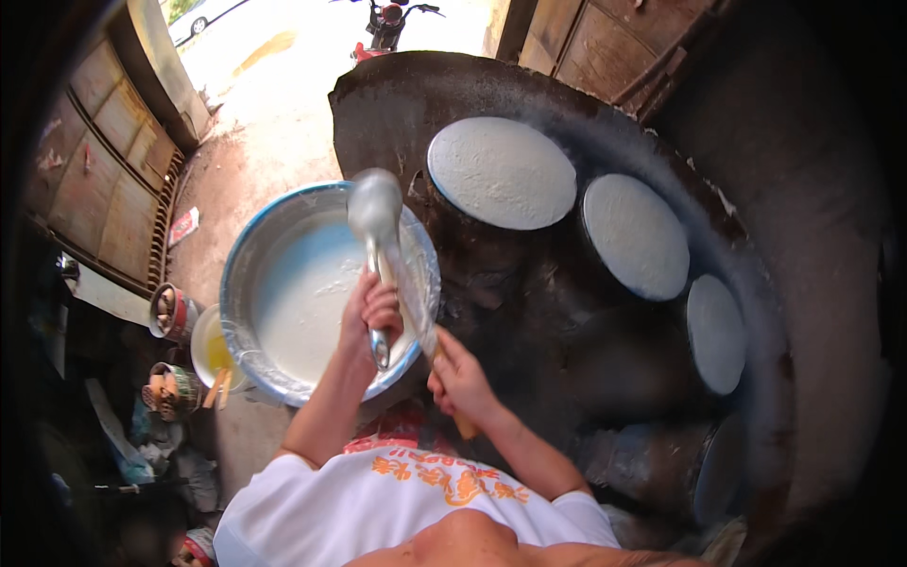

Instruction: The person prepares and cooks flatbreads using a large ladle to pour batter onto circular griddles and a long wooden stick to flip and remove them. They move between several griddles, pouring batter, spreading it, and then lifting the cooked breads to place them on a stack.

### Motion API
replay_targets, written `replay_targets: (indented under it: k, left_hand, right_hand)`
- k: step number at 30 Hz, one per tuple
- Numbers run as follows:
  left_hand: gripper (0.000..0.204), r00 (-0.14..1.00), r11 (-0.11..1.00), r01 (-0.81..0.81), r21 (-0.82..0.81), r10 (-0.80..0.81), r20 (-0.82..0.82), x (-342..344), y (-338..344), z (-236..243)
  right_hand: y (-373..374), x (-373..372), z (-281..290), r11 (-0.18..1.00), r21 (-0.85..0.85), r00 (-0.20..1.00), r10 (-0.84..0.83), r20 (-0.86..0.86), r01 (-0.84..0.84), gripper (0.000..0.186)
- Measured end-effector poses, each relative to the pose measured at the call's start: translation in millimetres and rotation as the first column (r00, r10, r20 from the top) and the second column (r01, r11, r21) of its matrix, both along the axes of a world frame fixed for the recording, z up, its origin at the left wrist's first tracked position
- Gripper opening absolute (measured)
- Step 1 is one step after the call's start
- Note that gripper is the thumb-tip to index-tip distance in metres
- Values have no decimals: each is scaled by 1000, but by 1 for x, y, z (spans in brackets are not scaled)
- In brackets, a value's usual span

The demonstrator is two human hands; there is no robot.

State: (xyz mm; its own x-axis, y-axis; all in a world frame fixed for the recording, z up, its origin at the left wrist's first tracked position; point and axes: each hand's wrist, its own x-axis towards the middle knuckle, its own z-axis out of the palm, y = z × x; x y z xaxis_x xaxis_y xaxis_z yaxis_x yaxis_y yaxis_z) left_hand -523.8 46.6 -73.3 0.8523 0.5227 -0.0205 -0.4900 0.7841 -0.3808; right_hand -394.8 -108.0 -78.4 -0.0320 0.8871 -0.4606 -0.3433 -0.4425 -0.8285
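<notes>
Your left hand (371, 310) is wrapped round the ladle (374, 203), its bowl above the basin's (236, 312) far right edge, forearm slanting up and right; your right hand (459, 378) grips the wooden-handled scraper (424, 323) by the near right rim, forearm slanting left

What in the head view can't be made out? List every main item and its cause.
All in the head view:
Ladle: fine detail of its bowl, motion blur.
Wooden-handled tool: its blade's exact shape, blur.
Lower-right round pan: its surface, dark shadow.
Motorbike: its upper part, cut off by the top edge.
</notes>
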Motion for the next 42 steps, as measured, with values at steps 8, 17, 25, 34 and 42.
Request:
replay_targets:
  k: [8, 17, 25, 34, 42]
  left_hand:
    - [36, 964, 798, -82, 597, -89, 252, -17, 40, 207]
    - [39, 963, 951, 248, 185, -262, 55, -77, 37, 108]
    - [24, 743, 731, 664, 155, -623, -243, 8, -31, 104]
    - [27, 278, 157, 857, 491, -943, -184, 231, -266, 152]
    - [23, -301, -225, 943, 244, -891, 339, 426, -506, 138]
  right_hand:
    - [44, 10, 172, 881, 462, 985, -26, -170, 103, 46]
    - [19, -29, 50, 925, 310, 951, -131, -281, 219, 49]
    - [-101, -25, 40, 745, 268, 782, -518, -347, 611, 41]
    - [-315, 54, 117, 58, 585, -128, -954, 271, 809, 45]
    - [-452, 67, -67, 57, 727, -661, -372, 652, 685, 45]
